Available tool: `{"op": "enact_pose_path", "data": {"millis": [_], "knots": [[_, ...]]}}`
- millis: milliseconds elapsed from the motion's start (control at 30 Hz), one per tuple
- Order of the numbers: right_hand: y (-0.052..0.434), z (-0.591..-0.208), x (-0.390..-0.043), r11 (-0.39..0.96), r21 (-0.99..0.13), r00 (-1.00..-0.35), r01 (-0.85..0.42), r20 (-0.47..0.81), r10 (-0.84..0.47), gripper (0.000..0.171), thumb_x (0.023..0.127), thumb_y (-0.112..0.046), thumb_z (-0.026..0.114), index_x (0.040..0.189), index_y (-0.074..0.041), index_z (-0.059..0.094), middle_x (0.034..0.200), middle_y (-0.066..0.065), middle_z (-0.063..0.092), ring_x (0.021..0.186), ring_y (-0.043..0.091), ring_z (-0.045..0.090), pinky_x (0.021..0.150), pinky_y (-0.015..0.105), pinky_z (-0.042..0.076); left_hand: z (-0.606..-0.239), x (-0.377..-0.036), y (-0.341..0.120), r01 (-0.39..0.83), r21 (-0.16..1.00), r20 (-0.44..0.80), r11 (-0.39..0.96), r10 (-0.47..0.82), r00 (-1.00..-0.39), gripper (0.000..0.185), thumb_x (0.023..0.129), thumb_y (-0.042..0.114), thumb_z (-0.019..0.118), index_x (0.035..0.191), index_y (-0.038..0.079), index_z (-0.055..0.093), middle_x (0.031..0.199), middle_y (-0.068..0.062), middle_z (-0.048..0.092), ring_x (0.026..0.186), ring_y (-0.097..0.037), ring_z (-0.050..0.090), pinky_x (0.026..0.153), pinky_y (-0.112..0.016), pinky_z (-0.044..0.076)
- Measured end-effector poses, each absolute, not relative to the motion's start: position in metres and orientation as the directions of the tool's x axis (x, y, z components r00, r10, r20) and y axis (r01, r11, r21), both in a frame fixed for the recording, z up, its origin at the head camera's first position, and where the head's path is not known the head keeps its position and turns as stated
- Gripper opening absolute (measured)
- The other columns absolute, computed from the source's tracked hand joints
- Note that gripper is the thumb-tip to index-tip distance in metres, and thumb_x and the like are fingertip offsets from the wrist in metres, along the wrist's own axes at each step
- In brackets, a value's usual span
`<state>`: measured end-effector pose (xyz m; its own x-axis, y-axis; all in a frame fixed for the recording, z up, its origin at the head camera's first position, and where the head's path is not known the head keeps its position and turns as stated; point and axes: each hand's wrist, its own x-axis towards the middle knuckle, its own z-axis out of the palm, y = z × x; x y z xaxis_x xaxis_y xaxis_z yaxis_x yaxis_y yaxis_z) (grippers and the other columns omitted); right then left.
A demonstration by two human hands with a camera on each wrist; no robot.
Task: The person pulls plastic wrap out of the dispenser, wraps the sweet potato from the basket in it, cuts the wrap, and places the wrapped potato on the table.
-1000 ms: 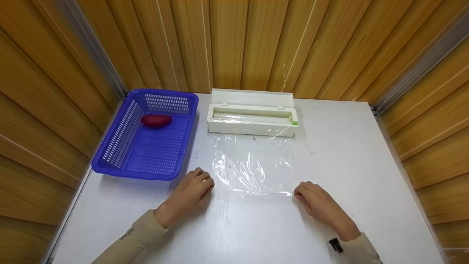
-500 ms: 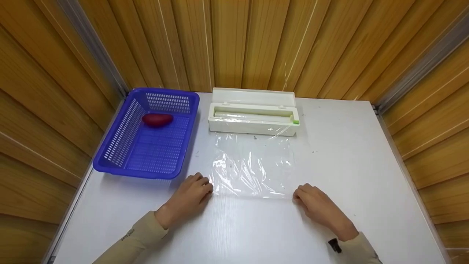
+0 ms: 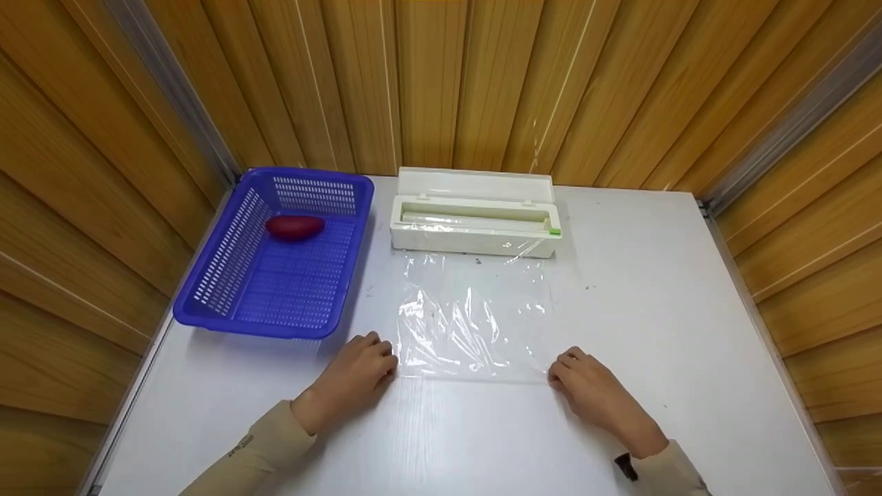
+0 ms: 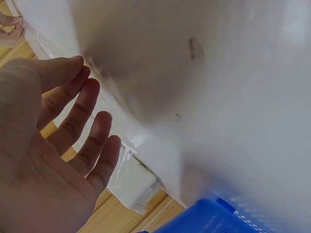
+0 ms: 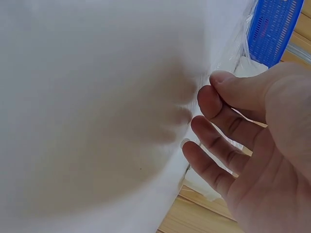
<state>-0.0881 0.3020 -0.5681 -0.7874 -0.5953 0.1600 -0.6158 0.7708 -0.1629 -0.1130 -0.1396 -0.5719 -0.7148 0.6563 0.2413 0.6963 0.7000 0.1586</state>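
Nearest the viewer, the left hand rests on the white table at about 7 o'clock, and the right hand at about 5 o'clock; each sits at one near corner of the cling film sheet. In the head view the fingertips meet the film's near edge, and both wrist views show fingers spread and nearly straight (no pinch or curl round the film is visible), so I judge both hands loose, pressing or touching at most. The sheet lies flat on the table at centre, wrinkled and glossy, running away toward 12 o'clock to the white film dispenser, whose lid stands open; whether the sheet is cut free of the roll cannot be told. Judgement on handling: the film is very light, limp, and prone to cling to itself and the tabletop; it tears or bunches readily. Best held at the two near corners, kept taut and apart. At about 10 o'clock stands a blue basket holding one red object.
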Motion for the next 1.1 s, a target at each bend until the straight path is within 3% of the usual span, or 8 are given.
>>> {"op": "enact_pose_path", "data": {"millis": [433,600,867,1100], "knots": [[0.2985,-0.5675,-0.0842,0.774,-0.144,-0.787,-0.616,0.158,-0.597,0.012,0.093,-0.005,0.08,0.093,-0.012,0.07,0.097,-0.001,0.072,0.096,0.019,0.062,0.081,0.036,0.055,-0.5706,-0.1108,-0.1411,0.693,0.17,0.245,0.701,0.651,-0.718,0.008,0.092,0.011,0.082,0.086,0.015,0.076,0.085,0.002,0.066,0.082,-0.02,0.056,0.072,-0.034,0.047],[0.297,-0.5675,-0.083,0.774,-0.137,-0.783,-0.618,0.184,-0.594,0.015,0.089,-0.006,0.083,0.091,-0.013,0.07,0.091,-0.004,0.068,0.088,0.016,0.059,0.075,0.033,0.051,-0.571,-0.1107,-0.1414,0.691,0.163,0.241,0.704,0.651,-0.72,0.008,0.094,0.013,0.08,0.087,0.015,0.076,0.087,0.001,0.067,0.083,-0.02,0.056,0.072,-0.034,0.048],[0.2953,-0.569,-0.0849,0.801,-0.121,-0.803,-0.587,0.212,-0.557,0.029,0.082,-0.022,0.093,0.09,-0.015,0.066,0.086,-0.007,0.06,0.077,0.01,0.051,0.07,0.029,0.047,-0.5718,-0.1104,-0.1412,0.69,0.165,0.237,0.704,0.651,-0.721,0.007,0.094,0.012,0.079,0.089,0.014,0.077,0.087,0.001,0.067,0.082,-0.02,0.056,0.072,-0.033,0.047],[0.2958,-0.5738,-0.0883,0.787,-0.119,-0.774,-0.605,0.319,-0.547,0.035,0.075,-0.017,0.097,0.097,-0.012,0.069,0.084,-0.007,0.057,0.075,0.009,0.049,0.065,0.027,0.044,-0.5715,-0.1105,-0.1416,0.683,0.184,0.224,0.707,0.646,-0.73,0.007,0.093,0.01,0.08,0.089,0.014,0.077,0.087,0.002,0.067,0.081,-0.019,0.055,0.072,-0.033,0.047]]}}
